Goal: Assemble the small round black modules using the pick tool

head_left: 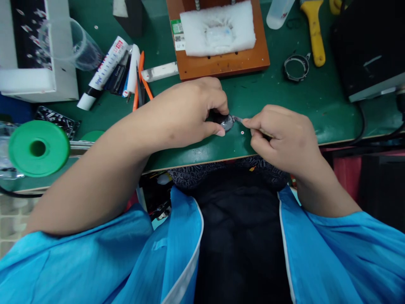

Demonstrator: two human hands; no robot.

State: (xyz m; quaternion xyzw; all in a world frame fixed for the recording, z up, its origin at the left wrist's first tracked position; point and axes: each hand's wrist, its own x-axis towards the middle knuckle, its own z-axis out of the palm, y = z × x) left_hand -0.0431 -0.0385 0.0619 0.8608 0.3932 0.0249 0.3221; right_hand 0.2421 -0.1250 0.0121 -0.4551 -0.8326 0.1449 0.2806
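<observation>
Between the thumb and fingers of my left hand (202,109) is a small dark round part with a glossy face (227,123), low over the green bench top (202,153). My right hand (281,133) is closed around a thin metal tool (238,119), probably tweezers or a pick; most of it is hidden in the fist. The tool's tip meets the right edge of the round part. Just below the tool, a tiny pink-and-white ring (242,132) lies on the bench.
An orange-brown fixture (224,67) bears a white foam pad (218,29). Farther right lie a black ring-shaped frame (296,67) and a yellow-handled brush or scraper (314,38). To the left are a marker (107,65), a clear cup (85,48) and a green spool (19,147).
</observation>
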